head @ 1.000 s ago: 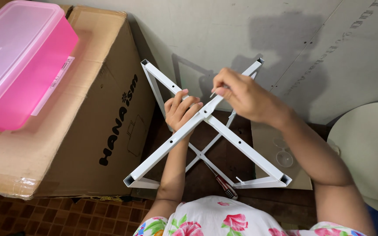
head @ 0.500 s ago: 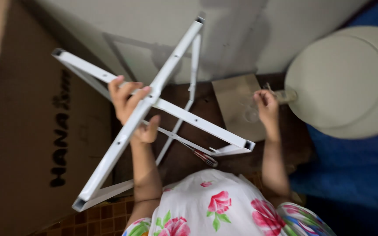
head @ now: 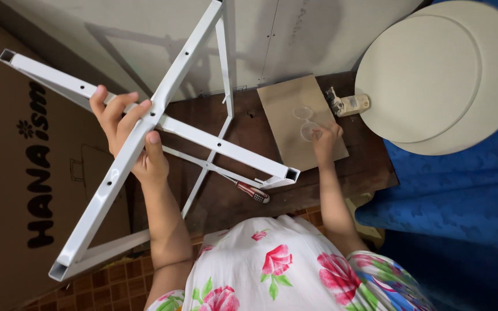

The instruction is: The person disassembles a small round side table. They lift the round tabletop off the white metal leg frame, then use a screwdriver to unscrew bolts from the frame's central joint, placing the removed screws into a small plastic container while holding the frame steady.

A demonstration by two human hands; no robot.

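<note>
A white metal X-shaped frame (head: 203, 138) of square tubes with screw holes stands tilted in front of me. My left hand (head: 131, 132) grips it at the crossing of the two bars. My right hand (head: 325, 137) reaches out to the right and its fingertips touch one of two small clear plastic cups (head: 308, 131) lying on a piece of brown cardboard (head: 286, 106). A screwdriver with a red-striped handle (head: 252, 192) lies on the dark floor under the frame.
A large cardboard box (head: 24, 190) lies at the left. Two round cream-coloured discs (head: 433, 75) rest at the upper right over a blue cloth (head: 462, 196). A small crumpled packet (head: 347, 105) lies beside the cardboard. A pale wall panel (head: 295, 34) stands behind.
My right hand has left the frame and gone right to the clear cups on the cardboard. My view swung right, losing the pink box. My left hand keeps hold of the frame.
</note>
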